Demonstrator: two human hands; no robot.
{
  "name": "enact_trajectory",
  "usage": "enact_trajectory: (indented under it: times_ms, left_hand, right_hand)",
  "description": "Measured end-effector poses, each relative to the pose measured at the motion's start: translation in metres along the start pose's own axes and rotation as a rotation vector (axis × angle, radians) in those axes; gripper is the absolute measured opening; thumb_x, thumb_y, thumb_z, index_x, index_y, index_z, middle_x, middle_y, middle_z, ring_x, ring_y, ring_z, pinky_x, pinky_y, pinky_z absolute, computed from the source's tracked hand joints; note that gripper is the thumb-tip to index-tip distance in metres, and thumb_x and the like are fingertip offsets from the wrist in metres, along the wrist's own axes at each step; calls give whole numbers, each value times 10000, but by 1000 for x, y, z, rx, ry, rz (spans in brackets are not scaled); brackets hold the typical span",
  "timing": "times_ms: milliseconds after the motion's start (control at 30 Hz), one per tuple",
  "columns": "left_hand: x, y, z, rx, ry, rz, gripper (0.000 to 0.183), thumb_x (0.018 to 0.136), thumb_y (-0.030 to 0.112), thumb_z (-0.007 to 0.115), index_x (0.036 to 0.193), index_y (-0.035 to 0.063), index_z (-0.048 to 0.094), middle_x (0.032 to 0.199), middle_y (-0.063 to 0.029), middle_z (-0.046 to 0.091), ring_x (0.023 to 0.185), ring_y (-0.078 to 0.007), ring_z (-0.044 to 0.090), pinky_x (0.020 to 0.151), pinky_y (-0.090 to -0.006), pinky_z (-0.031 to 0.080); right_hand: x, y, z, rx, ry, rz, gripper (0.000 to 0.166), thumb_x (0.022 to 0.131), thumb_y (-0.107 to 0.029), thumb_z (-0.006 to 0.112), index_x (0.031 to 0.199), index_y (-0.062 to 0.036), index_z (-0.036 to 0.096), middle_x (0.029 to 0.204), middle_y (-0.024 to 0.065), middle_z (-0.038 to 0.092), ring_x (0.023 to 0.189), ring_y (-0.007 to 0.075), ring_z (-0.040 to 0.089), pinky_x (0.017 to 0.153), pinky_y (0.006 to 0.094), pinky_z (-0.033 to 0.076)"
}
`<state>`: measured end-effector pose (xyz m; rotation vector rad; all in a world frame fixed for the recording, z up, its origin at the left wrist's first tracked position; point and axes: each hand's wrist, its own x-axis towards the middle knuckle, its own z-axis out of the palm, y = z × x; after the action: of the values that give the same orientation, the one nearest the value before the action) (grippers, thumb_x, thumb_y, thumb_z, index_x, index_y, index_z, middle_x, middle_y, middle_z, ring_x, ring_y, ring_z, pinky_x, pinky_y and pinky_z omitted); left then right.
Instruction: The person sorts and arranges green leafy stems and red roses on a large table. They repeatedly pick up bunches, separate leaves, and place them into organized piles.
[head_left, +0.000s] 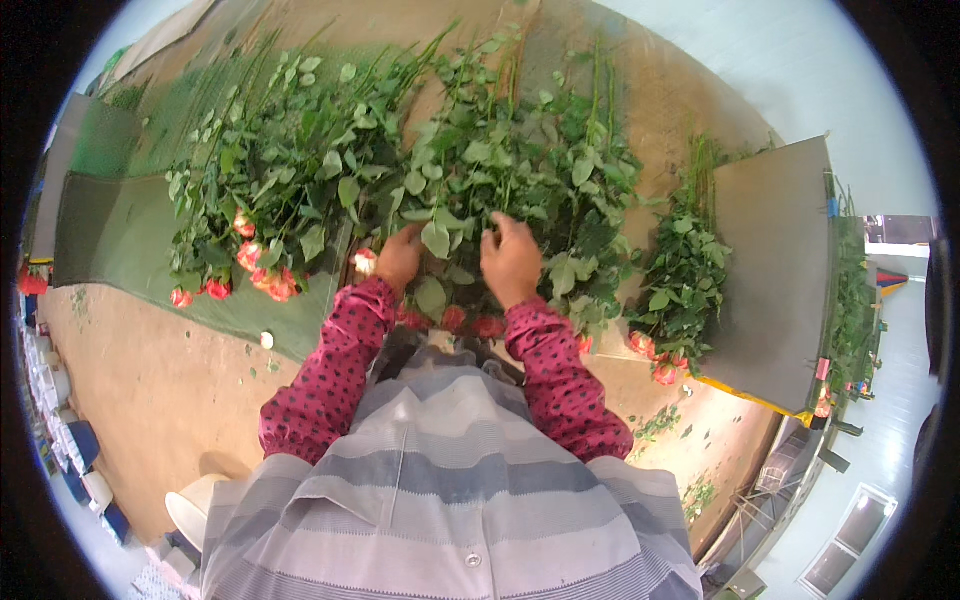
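Note:
Cut roses with long leafy stems (487, 150) lie in front of me, their stem ends pointing away. My left hand (400, 257) reaches into the foliage at their near side, its fingertips hidden by leaves. Beside it on the left shows a pale rose head (364, 261). My right hand (513, 259) is bent over the same foliage, thumb and forefinger near the leaves; whether it grips a stem is unclear. Red rose heads (453, 319) hang between my forearms, close to my body. Both forearms wear pink dotted sleeve covers (352, 330).
More roses with pink and cream heads (274, 281) lie at left on green sheeting (127, 225). A smaller bunch (686, 262) rests at right against an upright grey panel (772, 277). Fallen leaves (656, 424) litter the floor. A white container (196, 506) stands behind at left.

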<state>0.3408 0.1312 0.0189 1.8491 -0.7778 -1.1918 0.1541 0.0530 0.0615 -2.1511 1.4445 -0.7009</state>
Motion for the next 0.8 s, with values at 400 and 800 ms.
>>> enact_trajectory:
  times_ms: [400,800]
  left_hand:
    - [3,6,16,-25,-41,129,396,925,58,462,1300,-24,561,1145,-176,667,1021,-268,634,881,-351,479]
    - [1,7,6,-36,-7,-7,417,959,197,512,1312,-22,550,1220,-175,642,1072,-286,614,905,-357,462]
  right_hand:
    - [14,-5,30,228,-266,154,420,799,-209,689,1125,40,599,975,260,665,939,433,628,782,457,502]
    - [11,13,29,482,-444,419,519,970,-231,519,1396,56,447,1337,230,554,1208,342,548,992,396,425]
